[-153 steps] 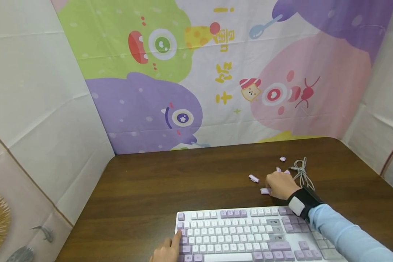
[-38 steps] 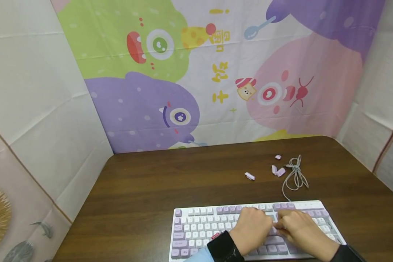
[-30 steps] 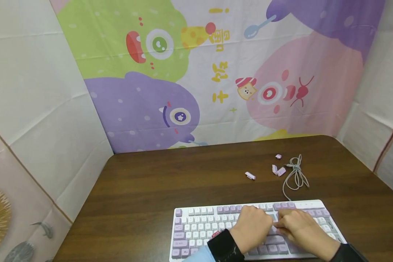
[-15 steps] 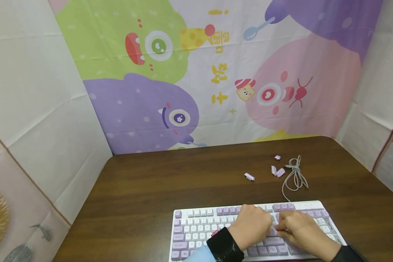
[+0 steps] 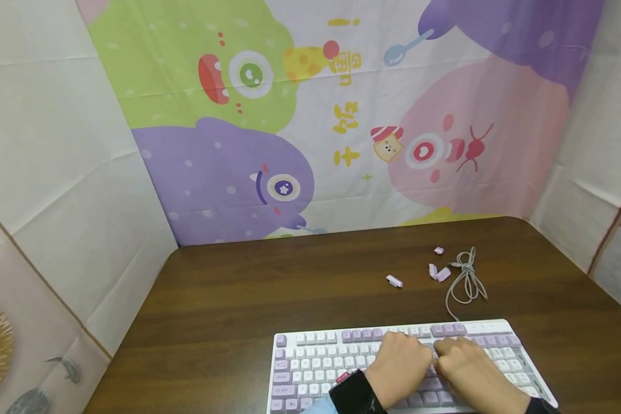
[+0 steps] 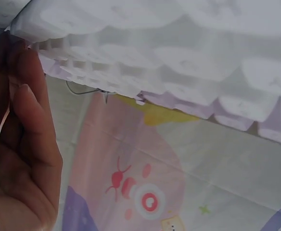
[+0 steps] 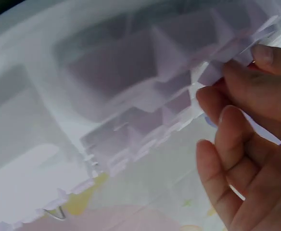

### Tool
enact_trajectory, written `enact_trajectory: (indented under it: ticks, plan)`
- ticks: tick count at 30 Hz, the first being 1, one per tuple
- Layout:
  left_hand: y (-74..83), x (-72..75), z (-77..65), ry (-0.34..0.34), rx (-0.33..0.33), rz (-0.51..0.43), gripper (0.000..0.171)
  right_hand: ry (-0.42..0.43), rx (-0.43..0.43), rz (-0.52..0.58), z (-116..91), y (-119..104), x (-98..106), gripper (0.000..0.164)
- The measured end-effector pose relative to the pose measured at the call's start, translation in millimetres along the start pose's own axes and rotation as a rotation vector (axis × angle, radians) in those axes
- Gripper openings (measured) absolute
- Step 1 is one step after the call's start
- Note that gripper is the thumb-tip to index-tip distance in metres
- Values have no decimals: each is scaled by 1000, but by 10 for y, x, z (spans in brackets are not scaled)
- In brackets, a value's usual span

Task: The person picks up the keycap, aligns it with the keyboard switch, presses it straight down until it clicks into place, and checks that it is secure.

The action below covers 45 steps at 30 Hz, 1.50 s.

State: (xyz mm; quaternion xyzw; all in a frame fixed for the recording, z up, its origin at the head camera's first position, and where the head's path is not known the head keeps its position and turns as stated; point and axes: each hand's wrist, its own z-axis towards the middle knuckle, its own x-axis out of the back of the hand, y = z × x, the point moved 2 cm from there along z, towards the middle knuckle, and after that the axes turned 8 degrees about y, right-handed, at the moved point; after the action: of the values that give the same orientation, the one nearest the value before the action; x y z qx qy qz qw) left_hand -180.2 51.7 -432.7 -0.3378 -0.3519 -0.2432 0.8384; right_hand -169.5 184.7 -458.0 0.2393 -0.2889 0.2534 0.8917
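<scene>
One keyboard (image 5: 315, 363) is placed under two hands, its white and purple keys partly covered by them. By the left hand (image 5: 399, 368) its middle-right keys are covered, the fingers being bent downward; whether anything is pinched there cannot be told. By the right hand (image 5: 471, 371), just beside the left one, the keys farther right are covered. In the right wrist view its thumb and forefinger are brought close together by the purple keys and the other fingers are seen loosely bent; a firm pinch cannot be made out.

Four loose keycaps (image 5: 394, 281) are counted on the table (image 5: 269, 287): one is seen straight beyond the left hand, and three beyond the right hand, two of these set close together and one farther off. One cable (image 5: 468, 282), bundled, is laid beyond the right hand, just right of that pair, one strand being led to the keyboard's back edge. Two black wristbands are worn, one behind each hand; one red tag (image 5: 343, 376) is seen by the left one.
</scene>
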Motion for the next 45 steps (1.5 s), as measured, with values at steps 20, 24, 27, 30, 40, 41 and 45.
enact_trajectory:
  ticks: [20, 24, 27, 30, 40, 41, 45]
  plan:
    - [16, -55, -38, 33, -16, -65, 20, 42, 112, -180, -84, -219, -133, 10]
    - [25, -69, -49, 26, -26, -68, 18, 20, 90, -165, -91, -219, -140, 15]
    - [26, -76, -40, 19, -23, -65, 18, 11, 77, -172, -86, -211, -145, 15]
    - [25, -75, -19, 28, -28, -59, 17, 11, 54, -184, -75, -195, -149, 14]
    - [67, -52, -54, 27, -26, -27, 15, 9, 40, -127, -73, -185, -88, 11]
    - [73, -40, -65, 29, -28, -14, 15, -6, 37, -117, -74, -181, -77, 13]
    - [72, 43, -135, 23, -51, 38, 11, -86, 5, -68, -77, -160, -8, 22]
